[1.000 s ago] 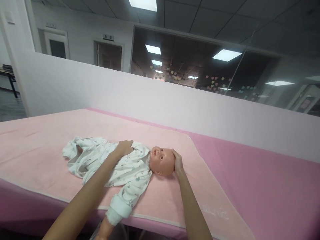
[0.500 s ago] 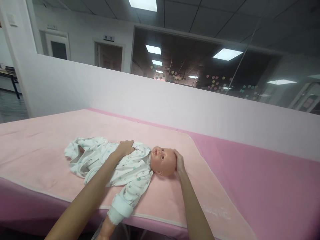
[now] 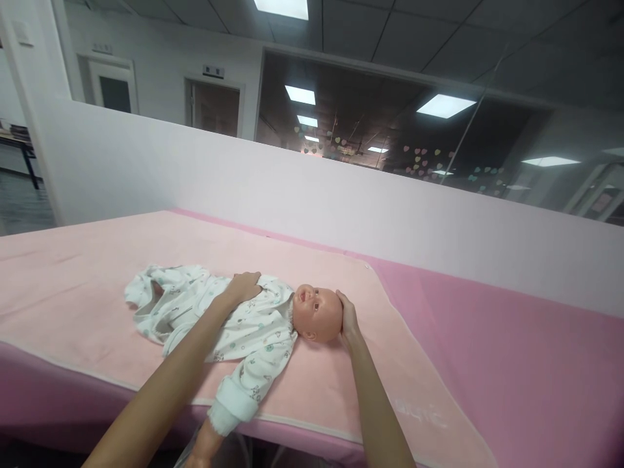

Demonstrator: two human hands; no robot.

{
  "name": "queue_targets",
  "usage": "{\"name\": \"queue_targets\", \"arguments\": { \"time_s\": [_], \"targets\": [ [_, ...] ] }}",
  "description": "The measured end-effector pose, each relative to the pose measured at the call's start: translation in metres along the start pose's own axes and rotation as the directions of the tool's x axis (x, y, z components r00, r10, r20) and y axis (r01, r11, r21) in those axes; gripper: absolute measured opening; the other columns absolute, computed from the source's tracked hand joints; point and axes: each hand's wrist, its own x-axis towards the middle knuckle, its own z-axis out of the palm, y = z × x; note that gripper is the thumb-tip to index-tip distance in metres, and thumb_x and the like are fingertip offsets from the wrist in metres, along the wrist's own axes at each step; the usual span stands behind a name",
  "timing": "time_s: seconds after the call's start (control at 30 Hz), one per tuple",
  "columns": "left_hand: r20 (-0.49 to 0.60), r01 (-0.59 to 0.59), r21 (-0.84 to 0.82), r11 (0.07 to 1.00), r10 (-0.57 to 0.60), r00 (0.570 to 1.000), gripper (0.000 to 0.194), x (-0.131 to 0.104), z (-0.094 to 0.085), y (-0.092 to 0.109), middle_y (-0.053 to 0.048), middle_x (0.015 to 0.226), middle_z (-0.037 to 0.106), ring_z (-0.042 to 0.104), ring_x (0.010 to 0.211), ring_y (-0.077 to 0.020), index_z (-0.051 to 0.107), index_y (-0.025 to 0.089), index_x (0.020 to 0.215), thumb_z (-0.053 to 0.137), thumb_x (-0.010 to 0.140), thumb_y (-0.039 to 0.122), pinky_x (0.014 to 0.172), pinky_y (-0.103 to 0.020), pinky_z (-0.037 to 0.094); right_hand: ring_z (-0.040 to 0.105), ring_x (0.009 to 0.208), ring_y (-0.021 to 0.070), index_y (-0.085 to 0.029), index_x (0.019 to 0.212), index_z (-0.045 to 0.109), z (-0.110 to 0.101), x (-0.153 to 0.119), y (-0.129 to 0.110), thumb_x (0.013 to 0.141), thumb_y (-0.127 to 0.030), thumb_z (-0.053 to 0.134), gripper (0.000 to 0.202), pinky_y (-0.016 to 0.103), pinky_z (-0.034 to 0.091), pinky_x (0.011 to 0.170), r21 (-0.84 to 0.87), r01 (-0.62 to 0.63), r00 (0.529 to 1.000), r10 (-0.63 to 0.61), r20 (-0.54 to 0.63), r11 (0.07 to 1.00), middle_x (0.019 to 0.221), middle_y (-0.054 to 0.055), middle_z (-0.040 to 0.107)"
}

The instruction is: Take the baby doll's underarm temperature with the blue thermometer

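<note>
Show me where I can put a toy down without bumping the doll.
Bare patches: the pale pink mat left of the doll, the strip between the doll and the white wall, and the darker pink cover past the mat's slanted right edge. Crowded: the middle, where the left hand rests on the doll's front and the right hand cups its head.

Left forearm [image 3: 160, 390] hiding part of doll's clothes [image 3: 263, 318], lower left of centre. Bottom edge cutting off right forearm [image 3: 377, 403] and bare end of doll's arm [image 3: 205, 445]. Doll's head [image 3: 319, 316] hiding palm of right hand [image 3: 348, 316]. Lettering [image 3: 422, 414] blurring, lower right. Wall sign [image 3: 213, 71] showing too small for reading, upper left. Top edge cropping ceiling light [image 3: 283, 8].
</note>
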Motion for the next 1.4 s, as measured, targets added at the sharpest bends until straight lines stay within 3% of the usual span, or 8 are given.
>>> {"name": "queue_targets", "arguments": {
  "time_s": [0.27,0.43,0.63,0.77,0.83,0.93,1.17,1.4],
  "targets": [
    [0.004,0.006,0.005,1.000,-0.006,1.000,0.033,0.000,0.000,0.000,-0.015,0.111,0.061,0.057,0.100,-0.0278,0.051,0.015,0.106,0.038,0.076,0.023,0.082,-0.037,0.041,0.064,0.078,0.0247,-0.016,0.071,0.069,-0.006,0.008,0.007,0.072,-0.044,0.055,0.031,0.031,0.049,0.069,-0.019,0.083,0.995,-0.084,-0.061,0.996,0.077,0.006,0.071],
    [0.008,0.003,0.010,1.000,-0.003,1.000,0.033,-0.001,-0.001,0.000,-0.014,0.111,0.061,0.058,0.099,-0.0275,0.050,0.016,0.106,0.038,0.076,0.022,0.081,-0.037,0.042,0.063,0.084,0.0216,-0.017,0.073,0.067,-0.018,0.016,0.005,0.065,-0.038,0.063,0.023,0.029,0.047,0.072,-0.059,0.252,0.938,-0.259,-0.230,0.966,0.082,0.004,0.070],
    [0.008,0.002,0.013,1.000,-0.002,1.000,0.033,-0.001,0.000,0.000,-0.015,0.112,0.060,0.057,0.101,-0.0278,0.050,0.015,0.107,0.038,0.076,0.022,0.083,-0.038,0.041,0.061,0.093,0.0190,-0.020,0.082,0.066,-0.028,0.021,0.002,0.067,-0.041,0.058,0.027,0.026,0.046,0.075,-0.056,0.290,0.904,-0.293,-0.313,0.955,0.091,0.003,0.070],
    [0.005,0.001,0.011,1.000,-0.001,1.000,0.033,-0.001,-0.001,0.001,-0.015,0.112,0.060,0.057,0.101,-0.0279,0.050,0.015,0.107,0.038,0.077,0.023,0.084,-0.038,0.041,0.063,0.089,0.0235,-0.017,0.080,0.067,-0.012,0.014,0.006,0.065,-0.042,0.061,0.030,0.030,0.048,0.074,-0.045,0.236,0.941,-0.240,-0.240,0.971,0.088,0.007,0.070],
    [0.005,0.004,0.010,1.000,-0.004,1.000,0.033,-0.001,-0.001,0.001,-0.015,0.112,0.060,0.057,0.101,-0.0280,0.050,0.015,0.107,0.038,0.077,0.023,0.083,-0.038,0.041,0.064,0.087,0.0265,-0.014,0.081,0.068,-0.002,0.008,0.006,0.068,-0.047,0.056,0.038,0.034,0.049,0.075,-0.012,0.117,0.990,-0.117,-0.077,0.993,0.088,0.010,0.070],
    [0.006,0.009,0.007,1.000,-0.009,1.000,0.033,-0.001,-0.001,0.001,-0.015,0.111,0.061,0.057,0.102,-0.0278,0.050,0.016,0.107,0.038,0.077,0.023,0.084,-0.038,0.041,0.063,0.090,0.0283,-0.014,0.086,0.069,0.006,-0.002,0.002,0.073,-0.053,0.045,0.048,0.036,0.050,0.078,0.005,-0.036,0.992,0.035,0.119,0.999,0.092,0.011,0.069],
    [0.003,0.006,0.001,1.000,-0.006,1.000,0.032,-0.001,-0.001,0.001,-0.014,0.110,0.061,0.057,0.101,-0.0271,0.051,0.016,0.105,0.039,0.077,0.023,0.083,-0.037,0.041,0.064,0.090,0.0286,-0.013,0.084,0.069,0.005,-0.003,-0.002,0.073,-0.051,0.045,0.046,0.036,0.050,0.078,0.012,-0.014,0.999,0.014,0.043,1.000,0.091,0.012,0.069],
    [0.004,0.010,-0.005,1.000,-0.010,1.000,0.032,0.000,0.000,0.000,-0.014,0.110,0.061,0.058,0.100,-0.0267,0.051,0.017,0.105,0.039,0.076,0.023,0.081,-0.036,0.042,0.063,0.091,0.0286,-0.012,0.085,0.068,0.007,-0.005,-0.002,0.074,-0.051,0.045,0.046,0.036,0.050,0.078,0.000,-0.010,0.998,0.010,0.069,1.000,0.092,0.013,0.069]
  ]
}}
